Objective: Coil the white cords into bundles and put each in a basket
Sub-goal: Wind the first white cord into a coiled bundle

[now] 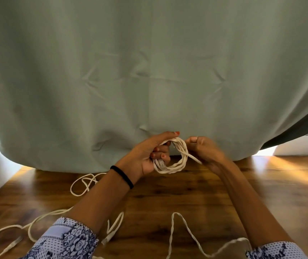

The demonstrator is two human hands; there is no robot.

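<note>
1. Head view — left hand (149,156): closed around one side of a white cord coil (173,157), thumb over the top of the loops, fingers curled through the ring; a black hair tie (122,176) circles the wrist.
2. Right hand (203,150): slightly blurred, fingers pinched on the strand that leaves the coil's right side.
3. Coil: several loops, held upright above the far edge of the wooden table (196,199), in front of a pale green curtain (149,71); a connector end shows at its lower left.
4. Loose white cord (86,181): looped on the table left of the left forearm, running on toward the near left corner.
5. Trailing strand (179,227): zigzags across the near table between the forearms.
6. Patterned blue sleeves (69,238): cover both forearms near the lower edge.
</note>
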